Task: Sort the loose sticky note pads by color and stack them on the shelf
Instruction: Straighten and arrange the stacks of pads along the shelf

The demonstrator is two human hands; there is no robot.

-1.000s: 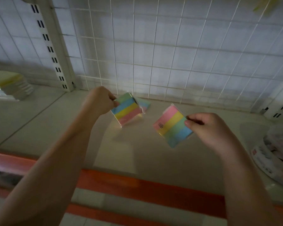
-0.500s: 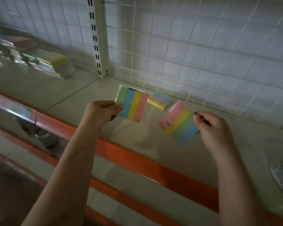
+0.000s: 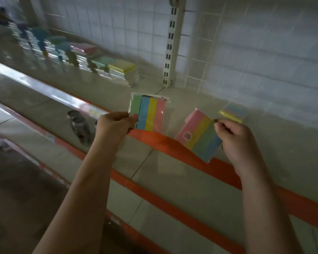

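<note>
Here, at frame centre, the left hand (image 3: 115, 124) pinches a striped pad (image 3: 149, 112) upright by its lower left corner, while the right hand (image 3: 234, 138) pinches a second, tilted pad (image 3: 200, 134). A third pad (image 3: 232, 113) lies on the shelf (image 3: 283, 129) just behind. Blurred stacks (image 3: 117, 69) sit upper left.

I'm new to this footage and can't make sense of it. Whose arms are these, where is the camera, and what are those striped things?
There is no machine: a person wears a camera on the head, looking down at their own two arms. The left hand pinches a wrapped sticky note pack striped green, blue, yellow and pink. The right hand pinches a similar pack. A third pack lies on the shelf behind it. Further left, blurred stacks of pads stand against the wire grid.
</note>
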